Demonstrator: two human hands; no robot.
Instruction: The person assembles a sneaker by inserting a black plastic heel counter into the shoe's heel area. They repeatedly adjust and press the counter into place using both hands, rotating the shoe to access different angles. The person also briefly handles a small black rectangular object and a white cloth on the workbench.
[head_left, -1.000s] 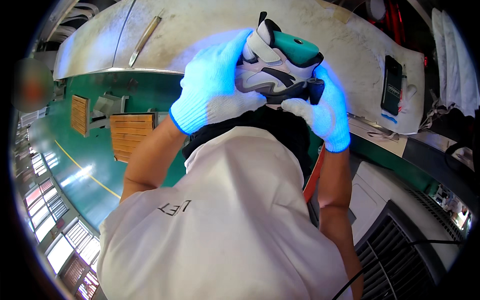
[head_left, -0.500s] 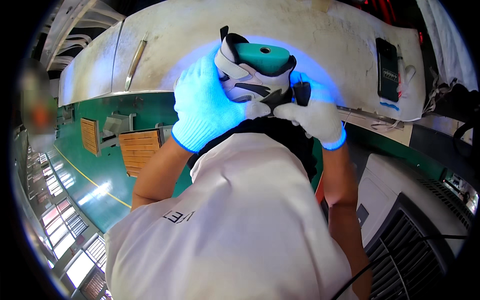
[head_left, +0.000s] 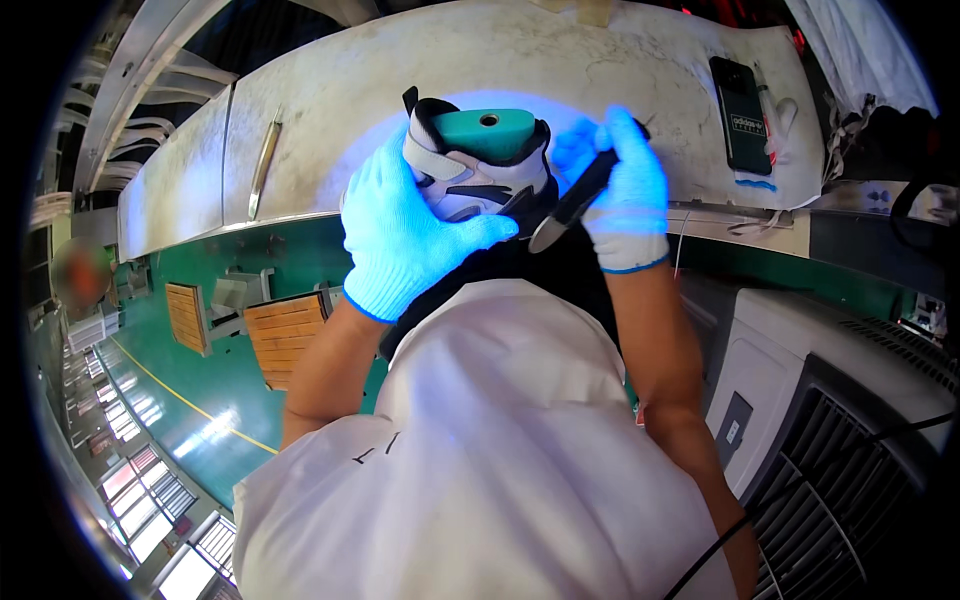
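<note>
A small grey, white and black sneaker [head_left: 484, 186] stands at the front edge of the workbench, with a teal shoe last [head_left: 478, 126] filling its opening. My left hand [head_left: 402, 222], in a white knit glove lit blue, is closed round the shoe's left side, its thumb along the near side. My right hand [head_left: 630, 190], gloved too, grips a black-handled tool [head_left: 582, 197] with a flat, rounded pale blade. The blade points down and left, beside the shoe's lower right. Whether it touches the shoe I cannot tell.
The pale workbench [head_left: 330, 80] curves across the far side. A slim metal tool [head_left: 265, 165] lies on its left part; a black phone [head_left: 741, 115] lies at the right. A grey machine [head_left: 790, 350] stands to my right. Wooden-slatted platforms [head_left: 285, 335] are on the green floor.
My right hand has drawn away from the shoe and turned upward, so the tool's handle and pale blade now show. My left hand still holds the shoe.
</note>
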